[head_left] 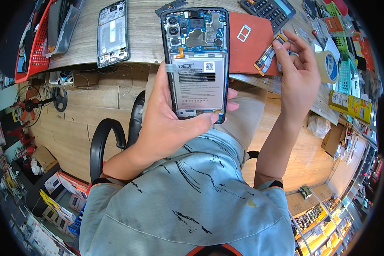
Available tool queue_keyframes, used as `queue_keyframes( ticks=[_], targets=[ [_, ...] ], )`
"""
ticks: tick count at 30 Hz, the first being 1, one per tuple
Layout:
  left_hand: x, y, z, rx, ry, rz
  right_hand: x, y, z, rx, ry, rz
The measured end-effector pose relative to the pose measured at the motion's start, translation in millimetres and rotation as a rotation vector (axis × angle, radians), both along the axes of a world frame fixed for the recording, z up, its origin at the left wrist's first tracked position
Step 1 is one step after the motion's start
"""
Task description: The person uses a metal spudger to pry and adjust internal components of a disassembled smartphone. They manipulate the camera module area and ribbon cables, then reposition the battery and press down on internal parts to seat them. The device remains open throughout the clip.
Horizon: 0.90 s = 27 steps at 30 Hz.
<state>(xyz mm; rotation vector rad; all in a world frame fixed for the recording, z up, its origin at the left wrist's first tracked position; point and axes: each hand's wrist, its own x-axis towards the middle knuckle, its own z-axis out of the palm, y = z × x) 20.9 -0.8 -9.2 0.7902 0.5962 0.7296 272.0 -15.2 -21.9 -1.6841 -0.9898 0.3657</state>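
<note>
My left hand [164,113] is wrapped round the lower part of an opened smartphone [195,38], thumb across its bottom edge. The phone stands out over the table's front edge with its back off. Its blue circuit board and camera modules show at the top, and a silver-grey battery [200,87] fills the middle. To the right, my right hand [301,70] pinches a flex cable [266,57] between thumb and fingers. This strip is dark with orange ends and is over the right side of the red mat [249,55].
A phone frame [113,36] lies at the left of the table [141,34], by a red basket [40,55]. A white SIM tray [244,33] rests on the mat. A calculator [269,10], a tape roll [330,66] and a yellow can [350,106] are at the right.
</note>
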Motion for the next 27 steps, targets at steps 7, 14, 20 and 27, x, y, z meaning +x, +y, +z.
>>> queue_keyframes(
  ticks=[7, 14, 20, 27],
  targets=[
    [-0.8, 1.0, 1.5, -0.015, 0.043, -0.016, -14.9, -19.4, 40.2, 0.057, 0.261, 0.111],
    [2.4, -0.5, -6.2, 0.096, 0.063, -0.005, -51.8, -33.9, 46.9, 0.143, 0.204, 0.386],
    [2.4, -4.6, -6.0, 0.057, -0.044, -0.027, -57.7, -30.7, 35.2, 0.068, 0.164, 0.516],
    [-1.2, -3.9, 0.6, -0.140, -0.180, -0.074, -57.1, -25.2, 35.9, 0.032, 0.177, 0.536]
  ],
)
